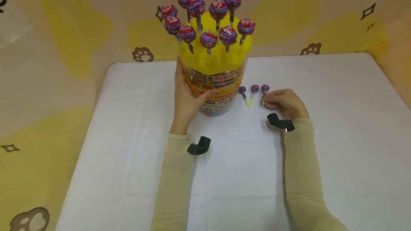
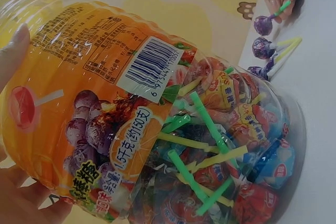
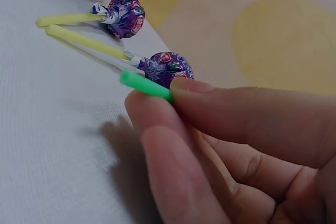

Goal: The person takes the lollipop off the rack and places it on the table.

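My left hand (image 1: pixel 185 104) holds a clear plastic jar (image 1: pixel 236 77) from its left side, thumb across the front and fingers round the side. Wrapped lollipops fill the jar, and its orange label (image 2: pixel 79 45) carries a barcode. Several purple-and-red lollipops (image 1: pixel 209 39) stand upright in the yellow top (image 1: pixel 205 64). Right of the jar, my right hand (image 1: pixel 287 103) pinches a purple lollipop (image 1: pixel 264 88) by its green stick (image 3: pixel 144 85) between thumb and fingers. Beside it, two purple lollipops (image 1: pixel 255 88) with yellow sticks lie on the table, their stick ends close together.
A white cloth covers the table (image 1: pixel 237 174). Behind and to the left hangs a yellow-and-beige backdrop (image 1: pixel 74 27) with paw prints. A black wrist camera mount (image 1: pixel 199 146) sits on the left sleeve, and another mount (image 1: pixel 280 122) is on the right.
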Demonstrator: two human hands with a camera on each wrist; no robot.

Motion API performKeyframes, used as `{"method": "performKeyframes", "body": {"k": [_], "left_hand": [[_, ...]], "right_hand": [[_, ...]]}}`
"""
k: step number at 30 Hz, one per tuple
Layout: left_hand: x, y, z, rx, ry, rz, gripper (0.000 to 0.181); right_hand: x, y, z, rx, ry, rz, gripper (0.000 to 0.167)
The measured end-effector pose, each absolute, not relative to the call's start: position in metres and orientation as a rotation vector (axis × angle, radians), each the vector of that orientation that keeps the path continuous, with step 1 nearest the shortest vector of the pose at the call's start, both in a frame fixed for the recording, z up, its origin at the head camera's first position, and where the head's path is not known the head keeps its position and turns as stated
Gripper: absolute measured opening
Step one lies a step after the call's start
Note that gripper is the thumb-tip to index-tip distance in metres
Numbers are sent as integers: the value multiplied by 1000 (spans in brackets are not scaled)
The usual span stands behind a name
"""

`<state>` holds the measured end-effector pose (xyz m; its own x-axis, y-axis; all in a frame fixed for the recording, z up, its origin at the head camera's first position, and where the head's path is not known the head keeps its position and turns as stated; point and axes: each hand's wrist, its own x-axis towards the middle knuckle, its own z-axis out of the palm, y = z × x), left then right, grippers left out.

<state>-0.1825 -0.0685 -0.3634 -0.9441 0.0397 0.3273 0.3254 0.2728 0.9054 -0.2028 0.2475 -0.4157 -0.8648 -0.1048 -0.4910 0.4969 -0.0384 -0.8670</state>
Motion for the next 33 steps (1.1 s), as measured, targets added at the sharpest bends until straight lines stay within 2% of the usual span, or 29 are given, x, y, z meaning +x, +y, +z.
{"method": "performKeyframes", "body": {"k": [13, 19, 21, 26, 28, 33], "left_hand": [[-183, -68, -364, -336, -2306, -1730, 106], [-183, -69, -364, -339, -2303, -1721, 107], [-183, -69, -364, -333, -2307, -1718, 107], [-183, -69, -364, -325, -2313, -1721, 106], [-183, -69, -365, -326, -2312, -1721, 106], [-183, -69, -365, -331, -2312, -1718, 106]], "right_hand": [[-203, 243, -416, 446, 1934, -1856, 11], [-205, 242, -416, 439, 1933, -1851, 11], [-205, 241, -417, 427, 1945, -1844, 5], [-205, 238, -418, 393, 1994, -1825, 22], [-205, 237, -418, 388, 2012, -1817, 21], [-204, 236, -417, 383, 2075, -1771, 32]]}}
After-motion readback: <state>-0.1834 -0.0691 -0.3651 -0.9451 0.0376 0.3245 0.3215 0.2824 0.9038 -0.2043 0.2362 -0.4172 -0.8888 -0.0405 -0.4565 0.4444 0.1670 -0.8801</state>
